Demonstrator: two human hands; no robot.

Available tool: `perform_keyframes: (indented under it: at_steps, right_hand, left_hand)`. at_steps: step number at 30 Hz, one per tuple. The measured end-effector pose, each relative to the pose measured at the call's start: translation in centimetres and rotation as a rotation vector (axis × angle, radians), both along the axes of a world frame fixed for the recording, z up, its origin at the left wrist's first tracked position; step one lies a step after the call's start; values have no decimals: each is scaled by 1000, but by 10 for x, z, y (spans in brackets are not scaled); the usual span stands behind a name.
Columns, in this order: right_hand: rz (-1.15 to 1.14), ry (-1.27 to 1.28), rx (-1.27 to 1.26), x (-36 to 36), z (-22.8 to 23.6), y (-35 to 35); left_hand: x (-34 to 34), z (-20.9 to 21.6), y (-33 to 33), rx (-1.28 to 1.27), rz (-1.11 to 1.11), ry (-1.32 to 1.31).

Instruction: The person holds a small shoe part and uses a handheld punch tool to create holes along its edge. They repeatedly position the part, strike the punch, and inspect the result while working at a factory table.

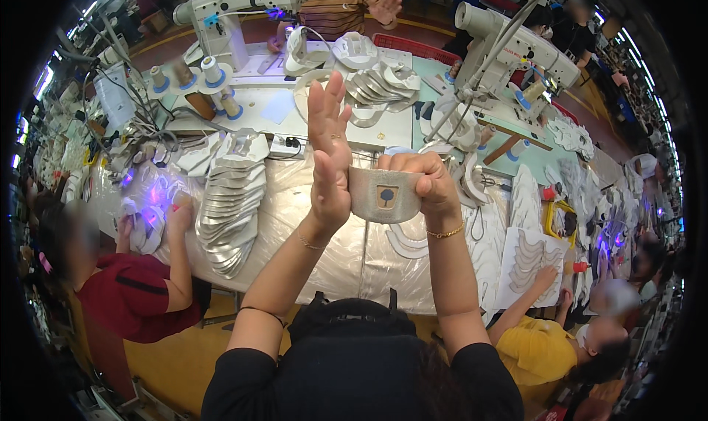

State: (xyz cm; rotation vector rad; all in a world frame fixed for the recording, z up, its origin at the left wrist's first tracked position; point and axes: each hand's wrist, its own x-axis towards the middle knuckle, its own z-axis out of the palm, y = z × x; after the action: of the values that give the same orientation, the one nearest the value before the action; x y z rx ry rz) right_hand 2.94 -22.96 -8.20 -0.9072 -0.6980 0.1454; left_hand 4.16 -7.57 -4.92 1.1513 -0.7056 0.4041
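Note:
Above the middle of the table, my right hand [430,176] grips a curved grey fabric piece [366,202], its fingers bent over the top edge and the thumb on the near face. A tan patch with a dark round-topped mark faces me on that piece. At the piece's left edge stands my left hand [330,159], open, fingers stretched upward and palm turned toward the piece. The left palm seems to touch that edge. Behind my hands, a pile of pale shoe-upper pieces [382,84] lies on the far white table.
Left of my arms, a long overlapping stack of pale cut pieces [231,207] covers part of the plastic-covered table [299,192]. Sewing machines [509,56] and thread spools [212,71] stand beyond. Co-workers sit at left [136,292] and right [542,347]; another is across the table.

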Motion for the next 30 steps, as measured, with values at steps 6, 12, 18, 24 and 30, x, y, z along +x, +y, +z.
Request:
perform_keyframes:
  at_steps: [6,12,18,24,30]
  right_hand:
    - [-45,-21,24,3,-1,3]
    - [-75,29,33,2,-4,6]
    - [-77,46,28,0,-5,8]
    - [-84,37,-5,0,-5,7]
    - [-44,26,61,1,-10,9]
  left_hand:
    - [1,-3,-4,-45,-38,45]
    - [4,-7,-6,-95,-84,110]
    - [4,-10,-5,-90,-80,104]
    - [1,-10,-6,-73,-74,93]
    - [-1,-11,-6,-73,-77,97]
